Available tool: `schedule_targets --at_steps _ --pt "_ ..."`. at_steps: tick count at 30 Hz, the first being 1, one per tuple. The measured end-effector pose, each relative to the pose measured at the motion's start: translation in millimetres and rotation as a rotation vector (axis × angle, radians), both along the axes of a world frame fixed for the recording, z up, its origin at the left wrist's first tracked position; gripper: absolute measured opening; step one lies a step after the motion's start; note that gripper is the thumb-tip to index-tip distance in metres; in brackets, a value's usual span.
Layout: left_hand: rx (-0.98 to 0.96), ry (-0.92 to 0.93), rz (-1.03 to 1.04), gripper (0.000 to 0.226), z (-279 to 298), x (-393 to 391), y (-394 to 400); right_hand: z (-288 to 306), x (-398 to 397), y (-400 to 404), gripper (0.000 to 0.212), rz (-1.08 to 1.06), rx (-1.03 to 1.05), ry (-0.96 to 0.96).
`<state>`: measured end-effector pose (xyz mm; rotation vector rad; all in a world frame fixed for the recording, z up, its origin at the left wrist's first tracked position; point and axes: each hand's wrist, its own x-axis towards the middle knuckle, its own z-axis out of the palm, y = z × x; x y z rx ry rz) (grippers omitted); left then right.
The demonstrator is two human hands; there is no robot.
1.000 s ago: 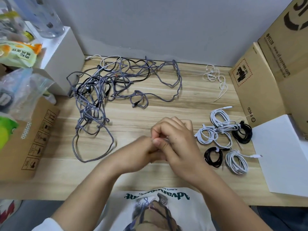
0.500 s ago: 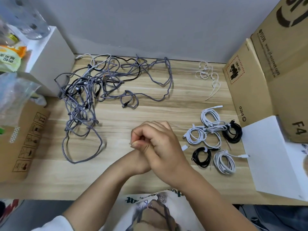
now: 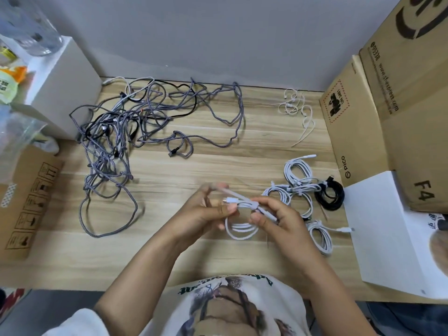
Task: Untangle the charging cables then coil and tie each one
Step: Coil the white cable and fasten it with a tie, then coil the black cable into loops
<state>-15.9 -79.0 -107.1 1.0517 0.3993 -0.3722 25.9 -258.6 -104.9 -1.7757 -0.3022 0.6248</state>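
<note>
A coiled white cable (image 3: 242, 229) hangs between my two hands above the table's front middle. My left hand (image 3: 206, 214) pinches its left side, with a blurred white tie strip sticking up past the fingers. On the coil's right side my right hand (image 3: 278, 219) grips the bundled strands at the tie. A big tangle of grey braided and black cables (image 3: 126, 132) lies at the back left. Several tied white coils (image 3: 298, 185) and a black coil (image 3: 331, 197) rest to the right of my hands.
Loose white ties (image 3: 297, 107) lie at the back right. Cardboard boxes (image 3: 388, 105) stand along the right, with a white sheet (image 3: 388, 226) in front of them. A white box (image 3: 63, 81) and another cardboard box (image 3: 26, 197) line the left edge of the wooden table (image 3: 194, 170).
My hands were clasped together over the cable. They have since drawn apart, which shows the white coil and its tie strip between them. The camera has shifted a little.
</note>
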Motion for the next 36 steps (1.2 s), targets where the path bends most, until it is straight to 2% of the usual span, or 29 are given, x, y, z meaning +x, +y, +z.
schedule_targets --at_steps 2,4,7,9,11,13,21,24,26,28,30,36 --pt "0.068 -0.042 -0.049 0.069 -5.8 4.9 1.8 -3.5 3.7 -5.8 0.022 -0.035 -0.025 0.069" --pt "0.131 -0.096 -0.207 0.063 -6.0 8.1 3.7 -7.6 9.6 -12.8 0.022 -0.006 -0.107 0.07" --pt "0.037 -0.048 -0.362 0.047 -12.0 11.2 0.9 -17.7 24.2 -22.8 0.016 0.048 -0.268 0.064" --pt "0.037 0.048 -0.299 0.039 -24.7 15.2 -7.0 -26.4 32.0 -24.4 0.014 0.077 -0.376 0.012" --pt "0.126 0.127 -0.174 0.02 -38.9 19.3 -16.4 -35.9 36.7 -18.6 0.02 0.125 -0.505 -0.083" --pt "0.171 0.198 -0.093 0.012 -53.4 24.0 -25.9 -48.5 38.7 -10.6 0.022 0.17 -0.632 -0.155" --pt "0.186 0.385 0.085 0.019 -82.2 32.8 -38.5 -76.9 34.9 5.8 0.013 0.132 -0.872 -0.204" --pt "0.308 0.348 0.043 0.016 -83.7 31.2 -39.9 -80.9 33.3 8.1 0.015 0.145 -0.922 -0.248" --pt "0.466 0.3 0.0 0.029 -84.4 28.1 -40.3 -81.3 31.9 8.4 0.018 0.159 -0.943 -0.285" --pt "0.533 0.267 -0.001 0.026 -85.1 27.0 -42.0 -80.2 31.4 6.9 0.019 0.179 -0.952 -0.324" --pt "0.473 0.265 0.008 0.02 -84.8 27.0 -43.9 -79.4 30.8 4.8 0.022 0.195 -0.956 -0.348" --pt "0.349 0.285 0.107 0.022 -84.4 26.6 -49.8 -74.9 25.5 -1.8 0.025 0.161 -0.869 -0.415"
